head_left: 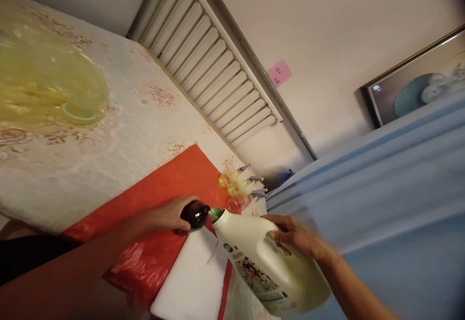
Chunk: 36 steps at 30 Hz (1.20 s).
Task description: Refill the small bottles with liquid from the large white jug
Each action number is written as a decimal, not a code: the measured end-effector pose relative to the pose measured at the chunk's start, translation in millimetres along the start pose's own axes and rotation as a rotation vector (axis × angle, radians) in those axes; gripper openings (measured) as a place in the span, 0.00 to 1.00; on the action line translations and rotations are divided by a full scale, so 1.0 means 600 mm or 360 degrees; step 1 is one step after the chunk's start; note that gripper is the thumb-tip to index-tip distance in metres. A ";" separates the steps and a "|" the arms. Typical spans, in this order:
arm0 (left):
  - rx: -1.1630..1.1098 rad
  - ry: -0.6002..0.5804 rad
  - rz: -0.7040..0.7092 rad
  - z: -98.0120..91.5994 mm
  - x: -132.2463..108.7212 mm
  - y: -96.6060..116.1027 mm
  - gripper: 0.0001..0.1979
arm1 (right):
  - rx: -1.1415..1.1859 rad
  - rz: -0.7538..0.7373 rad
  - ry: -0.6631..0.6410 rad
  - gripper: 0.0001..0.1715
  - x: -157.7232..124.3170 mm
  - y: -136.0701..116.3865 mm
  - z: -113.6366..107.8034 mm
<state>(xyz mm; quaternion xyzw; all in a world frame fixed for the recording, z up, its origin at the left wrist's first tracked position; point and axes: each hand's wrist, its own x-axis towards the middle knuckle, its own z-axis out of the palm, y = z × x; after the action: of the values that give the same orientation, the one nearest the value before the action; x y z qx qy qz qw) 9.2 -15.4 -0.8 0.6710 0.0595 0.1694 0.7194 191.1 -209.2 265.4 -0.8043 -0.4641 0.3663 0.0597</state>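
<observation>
My left hand (172, 215) is wrapped round a small dark, glossy bottle (196, 215), its neck pointing right. Against that neck is the open mouth of a large pale detergent jug (269, 266), with a green spout (216, 214) inside. My right hand (294, 236) grips the jug by its handle; the jug is tilted, mouth toward the dark bottle. Whether liquid runs between them is too small to tell. Beneath lie a red plastic sheet (174, 179) and a white cloth or pad (192, 271).
Several small spray bottles (238, 203) with yellow or orange contents stand beyond the jug. A large yellow-green translucent bag (47, 68) lies on the flowered tablecloth (141, 131) at left. Behind are a white radiator (214, 63), a framed picture (417, 82) and blue fabric (399, 165).
</observation>
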 end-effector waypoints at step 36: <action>0.0070 0.0018 0.0041 -0.002 0.000 0.001 0.30 | -0.0042 -0.0029 -0.0012 0.27 0.002 0.008 -0.003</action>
<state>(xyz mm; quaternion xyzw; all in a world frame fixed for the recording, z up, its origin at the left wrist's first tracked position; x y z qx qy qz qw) 8.7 -14.5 -0.1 0.6863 0.0586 0.1809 0.7020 195.8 -210.5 263.9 -0.7995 -0.4763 0.3625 0.0507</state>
